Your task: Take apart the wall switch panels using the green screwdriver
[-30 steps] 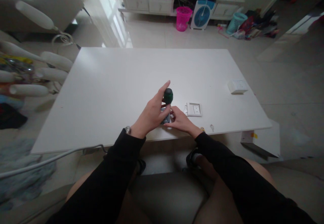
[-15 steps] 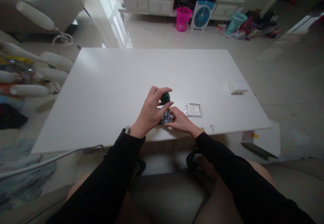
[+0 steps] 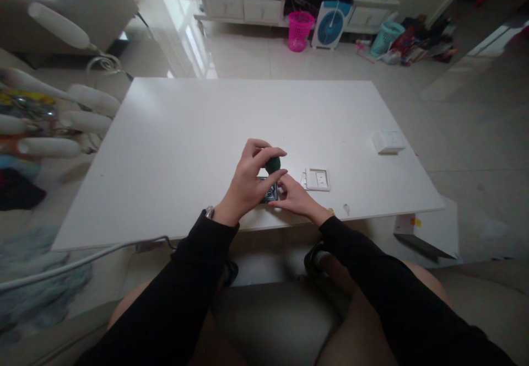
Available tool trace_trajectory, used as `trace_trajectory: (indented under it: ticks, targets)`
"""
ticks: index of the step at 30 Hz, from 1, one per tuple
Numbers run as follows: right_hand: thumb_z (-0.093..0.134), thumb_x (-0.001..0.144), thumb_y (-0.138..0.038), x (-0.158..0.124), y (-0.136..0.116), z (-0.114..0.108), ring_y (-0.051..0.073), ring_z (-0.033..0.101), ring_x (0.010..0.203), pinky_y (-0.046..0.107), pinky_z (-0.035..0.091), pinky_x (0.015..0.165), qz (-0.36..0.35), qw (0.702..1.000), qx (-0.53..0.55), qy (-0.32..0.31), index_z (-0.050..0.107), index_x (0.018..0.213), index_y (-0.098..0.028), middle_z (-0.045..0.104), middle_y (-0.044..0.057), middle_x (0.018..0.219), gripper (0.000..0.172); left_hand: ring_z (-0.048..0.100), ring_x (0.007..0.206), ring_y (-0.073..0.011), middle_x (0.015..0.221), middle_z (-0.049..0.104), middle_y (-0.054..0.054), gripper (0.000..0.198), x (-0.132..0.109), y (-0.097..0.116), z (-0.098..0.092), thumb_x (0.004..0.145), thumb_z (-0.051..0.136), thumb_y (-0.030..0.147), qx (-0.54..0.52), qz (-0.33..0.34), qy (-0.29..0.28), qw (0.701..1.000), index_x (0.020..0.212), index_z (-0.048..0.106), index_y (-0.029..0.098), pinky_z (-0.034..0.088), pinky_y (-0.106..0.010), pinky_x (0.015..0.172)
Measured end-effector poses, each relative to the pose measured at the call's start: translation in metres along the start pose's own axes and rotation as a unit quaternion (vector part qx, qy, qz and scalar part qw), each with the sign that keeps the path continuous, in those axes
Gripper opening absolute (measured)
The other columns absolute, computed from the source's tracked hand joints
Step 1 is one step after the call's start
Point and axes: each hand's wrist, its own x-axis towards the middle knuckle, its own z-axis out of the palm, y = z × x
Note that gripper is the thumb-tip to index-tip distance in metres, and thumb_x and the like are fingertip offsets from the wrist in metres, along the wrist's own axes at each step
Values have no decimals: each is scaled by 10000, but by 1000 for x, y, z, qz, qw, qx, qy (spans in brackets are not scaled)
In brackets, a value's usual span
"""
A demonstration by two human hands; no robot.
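My left hand (image 3: 249,180) is curled around the dark green handle of a screwdriver (image 3: 273,164), gripping it from above; its shaft is hidden. Beneath it lies a wall socket (image 3: 270,194), its dark square back facing up, partly covered by my left thumb and palm. Holding the socket's right side, my right hand (image 3: 292,195) has its fingers bent and rests low over the table. Just right of that hand, a white socket frame (image 3: 317,179) lies on the white table (image 3: 198,134).
A white box-like socket (image 3: 388,142) stands near the table's right edge. A small clear piece (image 3: 346,209) lies by the front edge. A grey cable (image 3: 103,253) runs along the front left. Beyond the table are a pink basket (image 3: 300,31) and a blue fan (image 3: 331,25).
My left fingers and the green handle have shifted slightly to the right, and the handle's tilt looks changed. My right hand stays on the socket.
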Motion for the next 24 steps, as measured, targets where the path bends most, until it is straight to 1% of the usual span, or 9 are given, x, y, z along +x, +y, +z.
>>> trace_trajectory:
  ticks: [3, 7, 10, 14, 16, 18, 21, 23, 24]
  targets:
    - [892, 740, -338, 0, -1, -1, 302, 604, 1142, 519, 538, 984, -6, 1000, -8, 0, 567, 1343, -259, 615, 103, 1263, 690, 645, 994, -170, 1129, 608, -53, 418, 0, 1, 1, 915, 677, 133, 5, 6, 2, 1000, 1311, 673, 267, 631, -352, 860]
    - [893, 748, -357, 0, 0, -1, 296, 604, 1103, 508, 538, 970, -19, 1000, -18, 0, 595, 1288, -236, 627, 109, 1223, 629, 629, 1203, -218, 1310, 650, -92, 561, -1, 1, 0, 945, 548, 79, -7, 21, -36, 999, 1473, 534, 269, 592, -418, 1007]
    - [885, 758, -349, 0, 0, -1, 296, 601, 1110, 505, 535, 973, -22, 1000, -12, 2, 595, 1292, -229, 627, 115, 1232, 619, 613, 1218, -223, 1342, 624, -96, 534, 0, 1, -1, 934, 542, 83, 10, 27, -37, 999, 1436, 557, 262, 582, -425, 1013]
    - [875, 758, -342, 0, 0, -1, 302, 593, 1144, 510, 526, 989, -7, 1000, -5, -1, 575, 1342, -244, 620, 111, 1257, 664, 617, 1052, -203, 1154, 595, -64, 359, 2, 2, 1, 870, 751, 192, 49, 18, 27, 998, 1219, 690, 247, 608, -393, 905]
    - [877, 754, -348, 0, 0, -1, 300, 592, 1141, 504, 526, 983, -5, 1000, -9, -2, 574, 1344, -246, 621, 108, 1256, 671, 616, 960, -180, 1053, 591, -42, 318, 2, 2, 1, 852, 795, 212, 50, 10, 50, 997, 1158, 717, 243, 613, -365, 845]
    - [887, 750, -357, 0, 1, -1, 297, 594, 1127, 498, 525, 976, -11, 1000, -17, 0, 586, 1325, -240, 624, 107, 1241, 659, 629, 946, -172, 1029, 615, -36, 319, 2, 2, 0, 892, 742, 192, 36, 9, 41, 999, 1205, 711, 244, 614, -353, 838]
    - [902, 744, -356, -1, 0, -1, 290, 600, 1099, 487, 529, 963, -17, 1000, -23, 3, 599, 1303, -235, 626, 104, 1207, 647, 661, 1069, -185, 1183, 670, -68, 398, 1, 1, -2, 965, 573, 133, 4, 13, 0, 1000, 1340, 643, 245, 614, -374, 925]
    - [903, 746, -346, -1, -1, -1, 288, 600, 1096, 484, 530, 960, -18, 1000, -22, 2, 596, 1306, -233, 624, 103, 1206, 649, 667, 1121, -192, 1246, 676, -81, 411, 1, 1, -3, 975, 518, 120, -22, 12, -17, 1000, 1354, 621, 242, 615, -381, 953]
    - [902, 748, -343, -1, -1, -1, 289, 600, 1100, 484, 532, 959, -17, 1000, -21, 2, 590, 1315, -229, 623, 106, 1212, 658, 668, 1122, -194, 1239, 676, -80, 385, 0, 1, -2, 971, 535, 132, -30, 11, -18, 999, 1328, 631, 240, 620, -380, 947]
